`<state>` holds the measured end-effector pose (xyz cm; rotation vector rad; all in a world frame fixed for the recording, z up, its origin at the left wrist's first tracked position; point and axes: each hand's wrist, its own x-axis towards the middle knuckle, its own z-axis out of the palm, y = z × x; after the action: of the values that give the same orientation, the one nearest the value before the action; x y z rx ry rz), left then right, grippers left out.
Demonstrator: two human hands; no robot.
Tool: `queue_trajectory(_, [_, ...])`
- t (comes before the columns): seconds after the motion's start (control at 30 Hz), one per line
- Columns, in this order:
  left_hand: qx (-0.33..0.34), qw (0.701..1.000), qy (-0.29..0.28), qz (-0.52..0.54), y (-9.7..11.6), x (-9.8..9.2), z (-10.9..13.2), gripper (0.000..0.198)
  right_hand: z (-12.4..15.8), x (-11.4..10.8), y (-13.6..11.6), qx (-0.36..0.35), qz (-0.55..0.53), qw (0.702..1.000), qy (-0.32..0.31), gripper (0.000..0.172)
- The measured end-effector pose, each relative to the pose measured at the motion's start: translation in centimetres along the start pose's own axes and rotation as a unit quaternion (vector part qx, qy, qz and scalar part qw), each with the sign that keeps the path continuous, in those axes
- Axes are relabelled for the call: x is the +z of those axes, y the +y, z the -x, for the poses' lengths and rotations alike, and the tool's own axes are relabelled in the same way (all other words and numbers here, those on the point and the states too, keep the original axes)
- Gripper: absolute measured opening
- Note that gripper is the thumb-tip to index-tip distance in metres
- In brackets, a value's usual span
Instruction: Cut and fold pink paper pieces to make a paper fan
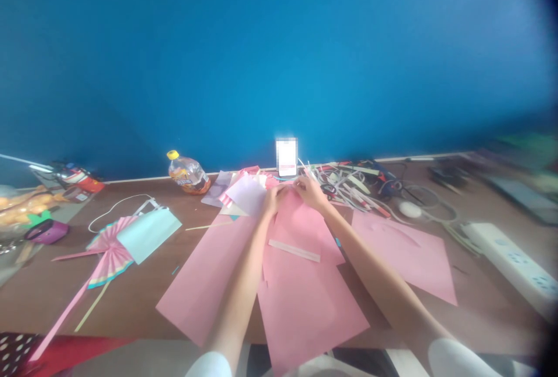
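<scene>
Both my arms reach forward over pink paper. My left hand (274, 199) and my right hand (311, 192) sit close together at the far end of a pink sheet (300, 223), fingers bent and pinching its edge. Fine detail at the fingertips is blurred. A pale, narrow strip (294, 251) lies across the pink paper between my forearms. Under it, a larger pink sheet (311, 307) hangs past the table's front edge. More pink sheets lie on the left (209, 272) and on the right (405, 252), partly covered by my arms.
A phone (286, 157) stands upright by the blue wall. Paper scraps (248, 191) and a bottle (188, 173) are left of it; paper strips and cables (357, 185) lie right. A pink folded fan (111, 249) rests at left, a power strip (514, 264) at right.
</scene>
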<state>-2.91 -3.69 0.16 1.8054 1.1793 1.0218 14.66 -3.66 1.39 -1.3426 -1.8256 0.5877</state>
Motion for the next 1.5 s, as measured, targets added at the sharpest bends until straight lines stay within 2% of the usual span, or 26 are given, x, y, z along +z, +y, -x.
queue_trajectory(0.57, [-0.021, 1.000, -0.007, -0.009, 0.1, 0.0, 0.0, 0.038, 0.2, -0.5, -0.4, 0.011, -0.016, 1.000, -0.021, 0.016])
queue_trajectory(0.8, [-0.034, 0.999, -0.009, -0.019, 0.3, -0.1, 0.1, 0.036, 0.4, -0.9, -0.5, 0.003, -0.039, 0.998, -0.050, 0.016])
queue_trajectory(1.07, [-0.017, 1.000, -0.001, -0.007, -0.1, 0.1, -0.1, 0.035, 0.3, -1.0, 0.0, -0.001, -0.065, 0.995, -0.075, 0.018])
queue_trajectory(1.3, [-0.019, 1.000, 0.000, -0.004, -0.6, 0.2, -0.3, 0.041, 0.3, -1.8, -0.3, -0.001, -0.085, 0.995, -0.057, 0.021])
queue_trajectory(1.5, [-0.032, 0.999, -0.017, -0.014, -0.3, 0.0, -0.2, 0.041, 0.3, -1.2, -0.1, 0.004, -0.084, 0.995, -0.061, 0.021])
